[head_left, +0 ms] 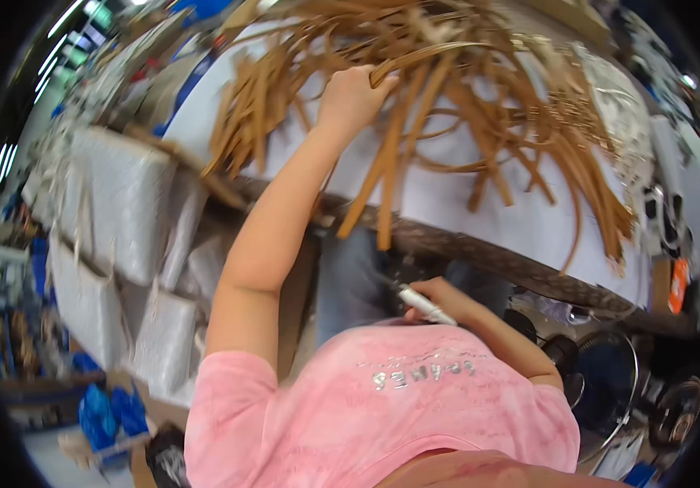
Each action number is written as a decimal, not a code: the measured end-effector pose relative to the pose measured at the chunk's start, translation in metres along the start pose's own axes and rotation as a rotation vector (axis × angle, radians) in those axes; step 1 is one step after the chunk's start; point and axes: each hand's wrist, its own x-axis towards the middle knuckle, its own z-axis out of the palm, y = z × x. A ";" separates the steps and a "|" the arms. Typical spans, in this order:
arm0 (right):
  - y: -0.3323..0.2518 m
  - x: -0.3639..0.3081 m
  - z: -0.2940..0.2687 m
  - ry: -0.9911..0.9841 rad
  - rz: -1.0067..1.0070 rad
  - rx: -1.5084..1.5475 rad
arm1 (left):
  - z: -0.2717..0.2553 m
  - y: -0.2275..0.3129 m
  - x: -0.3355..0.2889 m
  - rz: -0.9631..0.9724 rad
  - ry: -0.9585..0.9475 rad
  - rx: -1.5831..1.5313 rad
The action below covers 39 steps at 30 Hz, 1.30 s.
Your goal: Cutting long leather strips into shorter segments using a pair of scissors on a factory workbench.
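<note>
My left hand (354, 98) reaches far forward over the table, its fingers closed around a thin bundle of brown straps (427, 55) that arches off to the right. Under and around it lies a large tangled heap of tan-brown straps (244, 118), some with ends hanging over the table's front edge. Close to my body, below that edge, my right hand (447, 299) is wrapped round a white-handled tool (426, 307). A thin dark tip seems to stick out of the tool toward the upper left; it is blurred, so I cannot make out its kind.
White sheeting (480, 199) covers the table. White bags in clear wrap (118, 211) hang at the left, beside the table. On the lower right stands a fan (606, 378). Blue plastic bags (110, 419) sit at the lower left, and an orange object (678, 285) is at the right.
</note>
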 end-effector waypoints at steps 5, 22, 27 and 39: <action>-0.003 -0.025 -0.007 0.067 -0.099 -0.197 | 0.076 -0.066 0.049 -0.093 -0.195 0.378; -0.078 0.007 -0.023 -0.172 0.009 0.265 | -0.108 0.053 -0.212 -0.579 -0.379 -0.878; -0.094 0.016 -0.010 -0.239 0.107 0.258 | -0.115 0.045 -0.224 -0.628 -0.301 -0.818; -0.102 -0.017 0.014 0.002 0.061 -0.128 | -0.103 0.056 -0.214 -0.584 -0.464 -0.801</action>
